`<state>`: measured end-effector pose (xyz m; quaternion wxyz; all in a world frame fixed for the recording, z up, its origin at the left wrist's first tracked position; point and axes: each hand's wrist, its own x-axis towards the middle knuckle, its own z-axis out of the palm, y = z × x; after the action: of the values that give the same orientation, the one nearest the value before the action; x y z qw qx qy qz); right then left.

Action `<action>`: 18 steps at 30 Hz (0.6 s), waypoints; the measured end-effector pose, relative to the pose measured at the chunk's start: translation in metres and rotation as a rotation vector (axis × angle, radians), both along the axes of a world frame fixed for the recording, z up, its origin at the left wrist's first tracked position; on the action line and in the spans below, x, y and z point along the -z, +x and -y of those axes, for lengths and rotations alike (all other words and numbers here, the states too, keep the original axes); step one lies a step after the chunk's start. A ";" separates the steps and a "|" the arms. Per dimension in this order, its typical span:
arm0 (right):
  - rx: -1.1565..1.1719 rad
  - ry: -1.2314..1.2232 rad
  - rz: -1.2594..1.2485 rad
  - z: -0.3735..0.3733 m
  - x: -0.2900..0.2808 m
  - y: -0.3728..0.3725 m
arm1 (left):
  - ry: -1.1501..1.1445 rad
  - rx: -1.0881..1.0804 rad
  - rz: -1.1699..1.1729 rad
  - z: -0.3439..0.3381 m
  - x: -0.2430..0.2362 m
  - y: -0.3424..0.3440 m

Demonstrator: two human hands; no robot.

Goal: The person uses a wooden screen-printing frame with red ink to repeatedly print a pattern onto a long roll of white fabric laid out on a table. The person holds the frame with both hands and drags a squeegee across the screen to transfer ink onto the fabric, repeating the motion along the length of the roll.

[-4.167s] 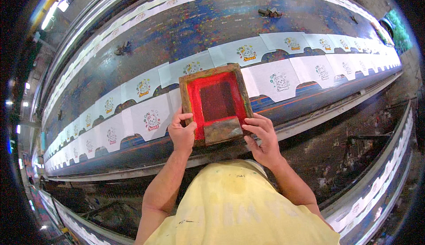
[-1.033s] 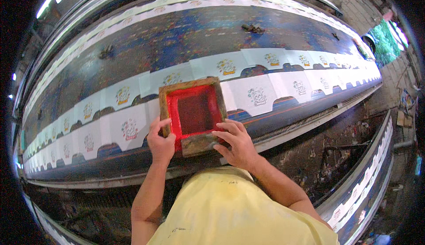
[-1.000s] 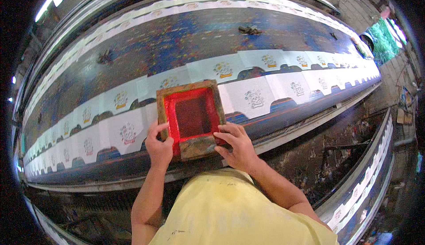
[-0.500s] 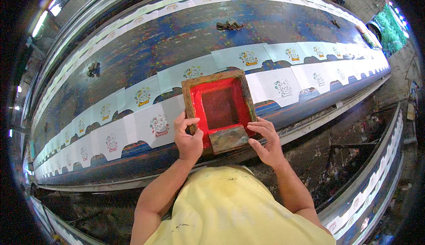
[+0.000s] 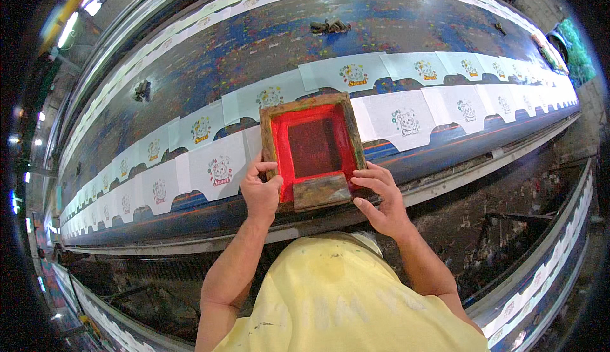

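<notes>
At the left, two rows of white sheets (image 5: 213,168) were laid along the bench's (image 5: 248,53) near edge, the prints of the nearer row marked with red. Behind them a dark clump (image 5: 142,90) was seen. The frame (image 5: 314,147), red inside, was held at the middle of the bench's near edge; whether it was raised could not be told. Its near left corner was clamped by the left hand (image 5: 262,193), its near right corner by the right hand (image 5: 384,201). Farther right, prints without red were shown on the nearer sheets.
</notes>
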<state>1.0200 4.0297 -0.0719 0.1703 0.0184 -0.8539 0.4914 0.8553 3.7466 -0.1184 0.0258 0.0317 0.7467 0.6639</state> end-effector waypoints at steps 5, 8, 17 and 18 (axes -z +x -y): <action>0.012 0.009 0.002 0.000 -0.002 0.001 | 0.073 0.024 -0.005 -0.002 -0.001 0.001; 0.012 -0.022 -0.001 -0.001 -0.005 0.002 | 0.060 0.035 0.009 0.003 0.007 -0.002; 0.278 -0.038 -0.137 -0.051 -0.010 0.045 | -0.048 -0.039 0.052 0.018 0.025 -0.010; 0.328 -0.032 -0.145 -0.059 -0.009 0.054 | -0.030 -0.039 -0.002 0.018 0.025 -0.010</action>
<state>1.0741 4.0884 -0.0633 0.3097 -0.0884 -0.8230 0.4679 0.8449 3.7290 -0.1436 0.0126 0.0174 0.7570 0.6531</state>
